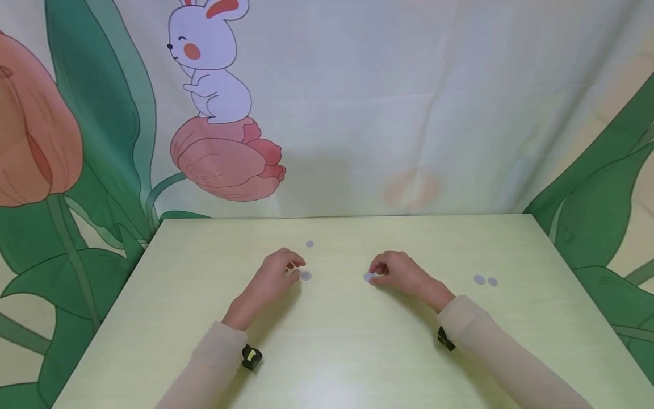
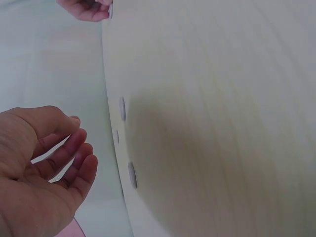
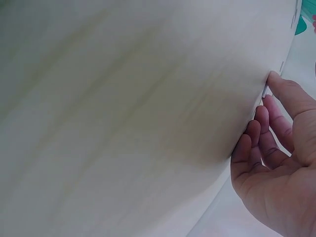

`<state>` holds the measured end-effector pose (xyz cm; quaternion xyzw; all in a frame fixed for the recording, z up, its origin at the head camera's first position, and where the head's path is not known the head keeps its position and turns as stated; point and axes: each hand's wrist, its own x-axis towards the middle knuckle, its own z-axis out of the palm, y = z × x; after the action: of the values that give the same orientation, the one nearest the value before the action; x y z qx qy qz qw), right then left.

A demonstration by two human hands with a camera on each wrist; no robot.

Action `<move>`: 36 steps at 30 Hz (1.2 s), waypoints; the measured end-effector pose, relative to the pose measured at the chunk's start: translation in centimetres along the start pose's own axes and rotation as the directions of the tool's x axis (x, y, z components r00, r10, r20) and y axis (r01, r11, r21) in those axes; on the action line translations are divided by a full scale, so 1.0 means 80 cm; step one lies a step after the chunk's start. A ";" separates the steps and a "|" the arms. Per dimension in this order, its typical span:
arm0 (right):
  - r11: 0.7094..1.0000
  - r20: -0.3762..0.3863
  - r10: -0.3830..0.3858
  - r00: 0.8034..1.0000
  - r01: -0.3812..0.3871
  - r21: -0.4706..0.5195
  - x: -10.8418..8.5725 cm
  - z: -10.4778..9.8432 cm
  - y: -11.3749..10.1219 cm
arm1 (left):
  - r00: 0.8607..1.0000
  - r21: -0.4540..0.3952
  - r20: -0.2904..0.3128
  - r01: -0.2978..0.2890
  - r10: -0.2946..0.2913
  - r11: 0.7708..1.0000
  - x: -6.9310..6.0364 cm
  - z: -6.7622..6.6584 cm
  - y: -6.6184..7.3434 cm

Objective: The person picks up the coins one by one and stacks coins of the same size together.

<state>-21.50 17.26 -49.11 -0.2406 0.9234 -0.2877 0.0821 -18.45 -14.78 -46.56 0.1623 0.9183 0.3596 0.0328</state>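
Observation:
My right hand rests at the tabletop and pinches a silvery coin between thumb and fingers. In the right wrist view, a thin edge of that coin shows between the thumb and a fingertip. My left hand hovers over the table with loosely bent fingers and holds nothing. Just beside its fingertips lies another coin, and a smaller coin lies farther back. The left wrist view also shows a coin that the left hand seems to hide from the head camera.
Two more coins lie side by side on the right part of the pale wooden table. A curtain printed with a rabbit and tulips hangs behind the table's far edge.

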 end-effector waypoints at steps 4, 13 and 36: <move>1.000 0.002 0.001 1.000 -0.001 -0.002 0.001 0.001 0.002 | 1.000 0.024 -0.015 0.001 -0.001 1.000 -0.001 -0.014 -0.012; 1.000 0.019 0.021 1.000 -0.022 0.013 0.001 -0.001 0.001 | 0.997 0.065 -0.006 0.078 -0.077 0.995 -0.004 -0.031 -0.036; 0.999 0.012 0.031 0.999 -0.031 0.027 -0.005 -0.001 0.004 | 0.984 0.069 0.123 0.122 -0.130 0.990 0.011 -0.035 -0.069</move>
<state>-21.29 17.72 -49.18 -0.2268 0.9225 -0.2975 0.0950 -21.30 -20.13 -48.15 0.1272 0.9333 0.3176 0.1091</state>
